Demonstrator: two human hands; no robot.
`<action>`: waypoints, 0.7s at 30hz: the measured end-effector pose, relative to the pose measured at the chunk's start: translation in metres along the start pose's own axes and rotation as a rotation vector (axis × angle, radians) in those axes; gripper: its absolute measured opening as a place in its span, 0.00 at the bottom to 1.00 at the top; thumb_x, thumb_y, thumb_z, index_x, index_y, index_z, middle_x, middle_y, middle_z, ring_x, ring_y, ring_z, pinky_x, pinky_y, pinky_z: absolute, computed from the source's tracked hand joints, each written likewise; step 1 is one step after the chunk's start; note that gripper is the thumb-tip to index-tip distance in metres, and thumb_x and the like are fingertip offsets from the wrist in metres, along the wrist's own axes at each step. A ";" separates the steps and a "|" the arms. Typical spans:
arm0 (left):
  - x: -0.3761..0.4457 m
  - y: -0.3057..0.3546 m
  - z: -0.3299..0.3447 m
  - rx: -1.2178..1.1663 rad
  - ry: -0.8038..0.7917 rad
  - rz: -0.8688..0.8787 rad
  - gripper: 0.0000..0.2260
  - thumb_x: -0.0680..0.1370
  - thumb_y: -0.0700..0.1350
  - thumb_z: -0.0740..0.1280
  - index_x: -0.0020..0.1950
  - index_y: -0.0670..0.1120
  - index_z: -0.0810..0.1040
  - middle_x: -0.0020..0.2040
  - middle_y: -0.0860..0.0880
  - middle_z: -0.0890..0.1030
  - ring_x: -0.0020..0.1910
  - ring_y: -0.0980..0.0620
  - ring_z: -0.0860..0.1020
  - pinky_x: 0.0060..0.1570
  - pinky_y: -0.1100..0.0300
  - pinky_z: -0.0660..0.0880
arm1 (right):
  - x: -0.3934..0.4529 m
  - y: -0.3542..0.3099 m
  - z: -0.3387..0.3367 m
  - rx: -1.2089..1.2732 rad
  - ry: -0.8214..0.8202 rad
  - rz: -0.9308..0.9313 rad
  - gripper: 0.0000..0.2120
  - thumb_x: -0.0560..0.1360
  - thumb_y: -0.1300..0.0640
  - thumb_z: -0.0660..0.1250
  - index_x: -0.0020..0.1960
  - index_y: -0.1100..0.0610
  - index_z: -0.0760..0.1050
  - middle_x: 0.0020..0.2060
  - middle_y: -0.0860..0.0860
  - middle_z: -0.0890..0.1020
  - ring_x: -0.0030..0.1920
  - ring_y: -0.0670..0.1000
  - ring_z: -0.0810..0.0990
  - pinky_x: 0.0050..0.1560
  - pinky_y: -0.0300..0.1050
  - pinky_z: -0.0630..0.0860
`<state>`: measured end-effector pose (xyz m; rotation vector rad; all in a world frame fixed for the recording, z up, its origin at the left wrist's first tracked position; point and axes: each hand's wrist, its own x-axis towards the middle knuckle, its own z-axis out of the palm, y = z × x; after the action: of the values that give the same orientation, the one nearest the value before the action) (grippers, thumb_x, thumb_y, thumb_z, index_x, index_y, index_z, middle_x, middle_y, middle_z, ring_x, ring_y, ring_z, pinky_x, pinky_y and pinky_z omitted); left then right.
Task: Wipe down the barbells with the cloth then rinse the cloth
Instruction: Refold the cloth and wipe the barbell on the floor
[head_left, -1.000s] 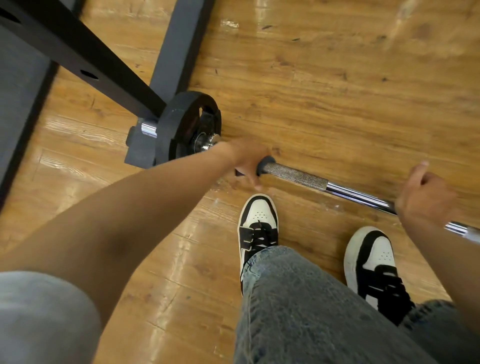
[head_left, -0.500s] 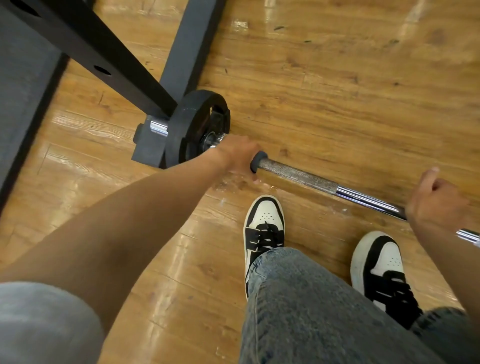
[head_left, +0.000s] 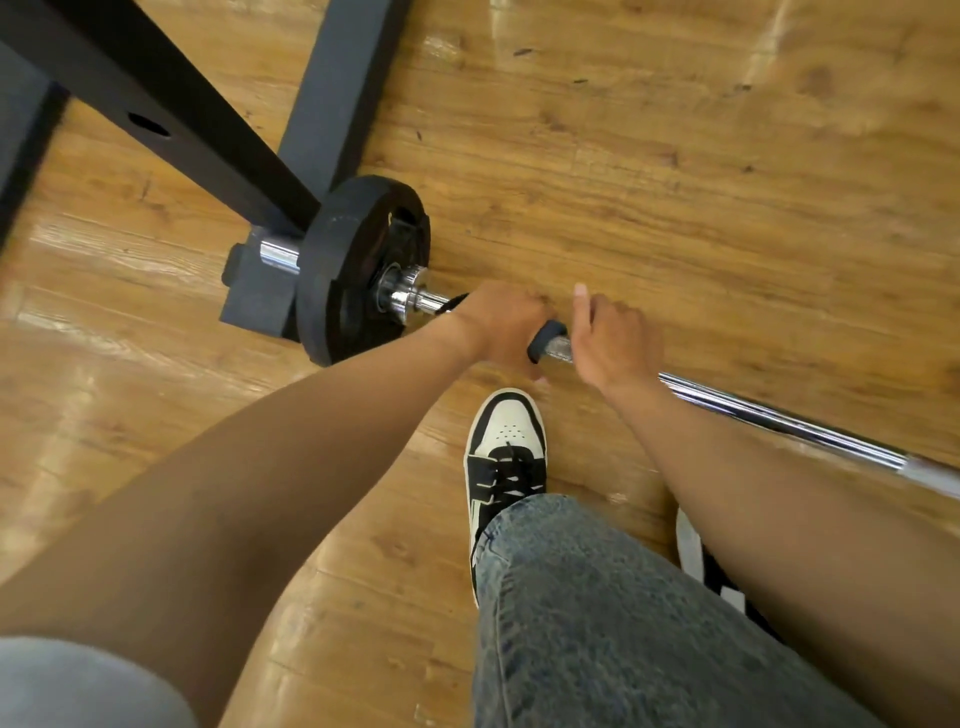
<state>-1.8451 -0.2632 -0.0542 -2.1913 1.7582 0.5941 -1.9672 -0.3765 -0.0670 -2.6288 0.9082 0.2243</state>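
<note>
Wooden floor (head_left: 675, 182). Left hand (head_left: 501, 325) grasps dark cloth (head_left: 543, 343) round barbell (head_left: 769, 415) near weight plate (head_left: 358, 270); right hand (head_left: 615, 345) clasps bar alongside. Wiping underway; shaft, rinse outstanding.

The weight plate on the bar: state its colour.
Black, plain in the head view: the weight plate beside the left hand.
</note>
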 end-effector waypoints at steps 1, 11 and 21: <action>-0.010 -0.011 0.000 0.011 -0.017 -0.038 0.31 0.72 0.72 0.69 0.70 0.57 0.75 0.54 0.50 0.81 0.52 0.45 0.81 0.39 0.54 0.74 | 0.003 -0.004 0.004 -0.020 -0.012 0.004 0.36 0.84 0.38 0.37 0.52 0.58 0.79 0.48 0.61 0.83 0.50 0.63 0.80 0.53 0.56 0.74; -0.058 -0.058 0.001 0.017 0.234 -0.126 0.28 0.73 0.63 0.75 0.60 0.44 0.72 0.56 0.44 0.78 0.54 0.43 0.77 0.52 0.51 0.71 | 0.004 0.002 0.010 -0.083 -0.032 0.040 0.40 0.82 0.33 0.36 0.52 0.58 0.78 0.49 0.62 0.83 0.49 0.61 0.78 0.50 0.55 0.71; -0.084 -0.035 0.030 -0.144 0.297 -0.567 0.48 0.75 0.78 0.41 0.78 0.41 0.64 0.77 0.40 0.65 0.78 0.41 0.60 0.80 0.45 0.51 | 0.005 0.001 0.011 -0.079 -0.012 0.081 0.41 0.80 0.30 0.34 0.45 0.57 0.76 0.39 0.57 0.78 0.41 0.59 0.73 0.45 0.53 0.66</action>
<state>-1.8307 -0.1692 -0.0426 -2.8271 1.1288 0.2727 -1.9646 -0.3754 -0.0789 -2.6618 1.0225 0.3026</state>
